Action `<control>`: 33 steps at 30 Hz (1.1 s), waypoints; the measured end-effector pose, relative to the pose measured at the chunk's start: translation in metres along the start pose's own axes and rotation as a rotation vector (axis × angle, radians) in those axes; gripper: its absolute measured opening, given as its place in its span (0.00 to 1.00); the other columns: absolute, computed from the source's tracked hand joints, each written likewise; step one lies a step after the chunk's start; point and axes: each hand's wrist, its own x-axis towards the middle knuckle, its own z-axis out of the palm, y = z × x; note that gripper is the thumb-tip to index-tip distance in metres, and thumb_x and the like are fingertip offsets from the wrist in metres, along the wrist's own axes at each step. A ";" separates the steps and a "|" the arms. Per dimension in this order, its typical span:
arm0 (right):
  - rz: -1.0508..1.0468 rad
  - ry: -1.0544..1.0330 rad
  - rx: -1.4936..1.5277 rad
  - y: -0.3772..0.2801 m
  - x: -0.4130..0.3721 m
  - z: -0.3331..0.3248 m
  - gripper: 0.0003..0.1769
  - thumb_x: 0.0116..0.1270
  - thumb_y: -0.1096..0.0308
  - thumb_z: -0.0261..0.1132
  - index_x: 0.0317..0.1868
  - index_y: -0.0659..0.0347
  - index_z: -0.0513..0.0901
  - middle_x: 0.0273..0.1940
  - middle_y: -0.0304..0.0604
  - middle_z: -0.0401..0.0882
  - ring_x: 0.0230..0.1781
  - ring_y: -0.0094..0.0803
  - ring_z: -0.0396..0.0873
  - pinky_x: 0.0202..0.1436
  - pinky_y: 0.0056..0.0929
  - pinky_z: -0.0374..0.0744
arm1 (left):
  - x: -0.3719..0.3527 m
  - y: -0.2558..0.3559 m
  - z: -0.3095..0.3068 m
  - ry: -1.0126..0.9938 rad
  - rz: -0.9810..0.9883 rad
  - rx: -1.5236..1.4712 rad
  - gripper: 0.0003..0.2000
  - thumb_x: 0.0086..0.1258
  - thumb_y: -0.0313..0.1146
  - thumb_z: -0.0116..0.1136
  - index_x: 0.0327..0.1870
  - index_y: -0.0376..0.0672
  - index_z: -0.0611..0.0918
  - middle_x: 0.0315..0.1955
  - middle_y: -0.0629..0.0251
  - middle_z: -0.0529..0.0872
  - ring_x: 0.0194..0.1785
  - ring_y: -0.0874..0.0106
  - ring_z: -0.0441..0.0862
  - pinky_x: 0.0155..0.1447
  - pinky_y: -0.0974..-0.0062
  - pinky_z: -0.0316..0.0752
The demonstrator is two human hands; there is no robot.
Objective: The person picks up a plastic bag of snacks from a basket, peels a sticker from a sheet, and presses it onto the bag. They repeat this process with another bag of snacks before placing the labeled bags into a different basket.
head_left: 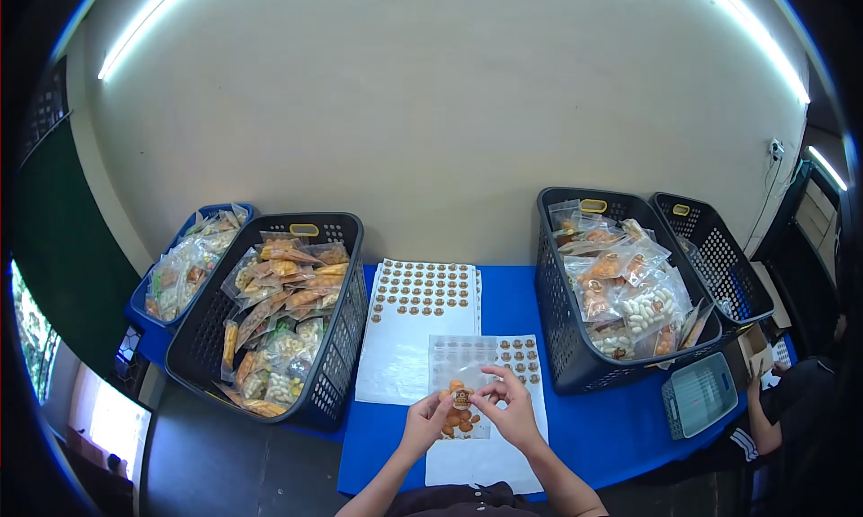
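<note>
A clear plastic bag [478, 427] with orange-brown pieces lies on a sheet of round stickers [521, 355] at the front of the blue table. Over the bag, a round brown sticker [462, 398] is held between the fingers of both hands. My left hand [426, 423] pinches its left side, and my right hand [510, 411] pinches its right side. Behind them lies a stack of white sheets [395, 360] with rows of round stickers on its upper part.
A dark basket [334, 373] of filled bags stands left, with a blue basket [148, 312] beyond. Another full dark basket [575, 337], a dark basket [742, 288] with few bags and a small grey-green basket [697, 396] stand right, near a co-worker [764, 427].
</note>
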 end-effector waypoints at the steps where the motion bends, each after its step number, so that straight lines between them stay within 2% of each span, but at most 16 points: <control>1: 0.001 0.014 0.001 0.000 0.000 0.001 0.23 0.53 0.75 0.66 0.50 0.65 0.70 0.29 0.37 0.79 0.24 0.13 0.68 0.31 0.13 0.67 | 0.001 -0.005 -0.002 0.001 0.003 0.020 0.16 0.67 0.41 0.51 0.44 0.37 0.78 0.29 0.67 0.84 0.28 0.85 0.78 0.24 0.90 0.67; 8: 0.019 0.002 -0.040 0.000 0.000 0.003 0.21 0.53 0.76 0.66 0.48 0.66 0.71 0.28 0.37 0.79 0.22 0.13 0.67 0.29 0.12 0.66 | 0.003 -0.010 -0.006 -0.010 0.058 0.055 0.15 0.65 0.40 0.55 0.43 0.37 0.78 0.28 0.67 0.84 0.24 0.87 0.76 0.21 0.91 0.64; 11: 0.012 0.004 -0.070 -0.001 0.001 0.004 0.21 0.53 0.75 0.67 0.47 0.66 0.71 0.27 0.37 0.79 0.21 0.13 0.66 0.27 0.12 0.65 | 0.001 -0.003 -0.007 -0.007 0.004 0.054 0.15 0.65 0.41 0.55 0.43 0.37 0.79 0.28 0.68 0.84 0.24 0.87 0.76 0.21 0.91 0.64; 14: 0.016 0.006 -0.113 -0.006 0.002 0.004 0.22 0.52 0.73 0.68 0.47 0.65 0.71 0.27 0.37 0.79 0.20 0.13 0.65 0.26 0.13 0.64 | 0.002 -0.006 -0.005 0.008 0.062 0.014 0.15 0.65 0.41 0.54 0.43 0.37 0.79 0.28 0.68 0.84 0.23 0.87 0.75 0.20 0.91 0.64; 17: 0.002 0.019 -0.141 -0.004 0.003 -0.001 0.25 0.50 0.70 0.69 0.48 0.64 0.70 0.28 0.37 0.78 0.20 0.14 0.65 0.25 0.14 0.64 | 0.001 -0.003 -0.007 0.011 -0.022 0.029 0.15 0.66 0.41 0.54 0.43 0.38 0.79 0.28 0.68 0.84 0.22 0.87 0.75 0.19 0.90 0.63; 20: -0.074 0.112 -0.110 0.004 0.007 -0.004 0.29 0.48 0.67 0.72 0.50 0.64 0.69 0.30 0.37 0.77 0.21 0.15 0.65 0.26 0.14 0.66 | 0.000 0.003 -0.008 -0.020 -0.042 0.112 0.15 0.69 0.37 0.47 0.47 0.34 0.76 0.32 0.61 0.84 0.32 0.77 0.83 0.26 0.89 0.73; 22: -0.148 0.200 -0.070 0.004 0.010 -0.001 0.32 0.46 0.66 0.74 0.50 0.64 0.68 0.31 0.37 0.76 0.22 0.16 0.66 0.27 0.15 0.67 | 0.000 0.005 -0.007 -0.033 -0.036 0.102 0.14 0.69 0.36 0.48 0.48 0.34 0.76 0.33 0.61 0.83 0.33 0.77 0.82 0.26 0.89 0.73; 23: -0.128 0.182 -0.044 0.005 0.010 0.001 0.29 0.48 0.67 0.73 0.49 0.64 0.69 0.30 0.36 0.75 0.22 0.15 0.67 0.27 0.14 0.68 | 0.000 0.004 -0.006 -0.040 -0.035 0.098 0.14 0.69 0.36 0.48 0.48 0.34 0.75 0.33 0.61 0.83 0.34 0.77 0.82 0.26 0.89 0.73; 26: -0.055 0.131 0.056 0.013 0.011 0.005 0.19 0.51 0.71 0.70 0.42 0.64 0.72 0.26 0.33 0.75 0.22 0.14 0.68 0.28 0.14 0.69 | 0.002 -0.016 -0.003 -0.057 -0.004 0.043 0.16 0.64 0.40 0.56 0.47 0.38 0.77 0.29 0.68 0.84 0.23 0.86 0.77 0.20 0.90 0.65; 28: 0.013 0.093 0.147 0.022 0.012 0.006 0.12 0.54 0.71 0.69 0.36 0.65 0.76 0.26 0.33 0.76 0.23 0.15 0.70 0.29 0.14 0.69 | -0.001 -0.011 0.001 -0.083 0.014 0.070 0.16 0.63 0.39 0.57 0.47 0.38 0.77 0.29 0.68 0.84 0.25 0.85 0.77 0.22 0.90 0.66; 29: 0.030 0.111 0.138 0.019 0.011 0.005 0.07 0.57 0.71 0.66 0.29 0.65 0.77 0.26 0.34 0.77 0.24 0.15 0.71 0.30 0.14 0.70 | -0.003 -0.008 0.003 -0.093 0.023 0.082 0.16 0.63 0.39 0.58 0.47 0.38 0.77 0.30 0.68 0.84 0.25 0.85 0.77 0.22 0.90 0.67; 33: 0.051 0.145 0.248 0.030 0.009 0.006 0.11 0.57 0.68 0.67 0.35 0.66 0.77 0.27 0.37 0.79 0.27 0.17 0.74 0.28 0.16 0.71 | -0.008 -0.002 0.007 -0.092 0.022 0.133 0.17 0.62 0.38 0.58 0.47 0.37 0.76 0.31 0.68 0.83 0.26 0.85 0.77 0.24 0.89 0.69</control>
